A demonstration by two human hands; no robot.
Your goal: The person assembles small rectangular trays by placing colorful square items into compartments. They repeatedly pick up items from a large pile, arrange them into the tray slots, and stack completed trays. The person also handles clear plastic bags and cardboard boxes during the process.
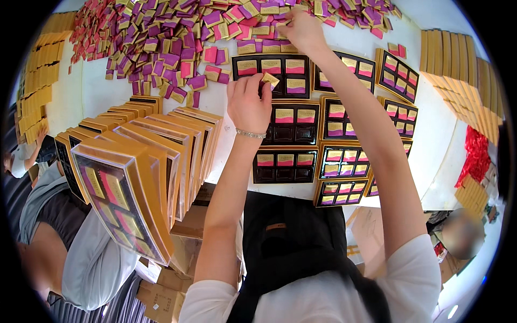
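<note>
My left hand [249, 105], a bracelet at its wrist, pinches a small gold-wrapped chocolate [270, 81]. It is over the lower left of a dark-trayed gift box [272, 98]. That box has three pink-and-gold pieces in its top row and a purple-and-gold one at lower right. My right hand [304, 33] reaches to the near edge of a big heap of wrapped chocolates [161, 46]. Its fingers are bent onto the pieces there; what they hold, if anything, is hidden. Below, two boxes, one of them a half-filled box [285, 166], show pink pieces above bare lower cells.
Fuller boxes [341, 162] stand to the right in rows. Lidded boxes [116, 199] lean in tall rows at left, near a seated person [91, 264]. Stacked gold boxes [449, 59] and red material [474, 156] are at far right. Cardboard cartons [167, 299] lie below the table.
</note>
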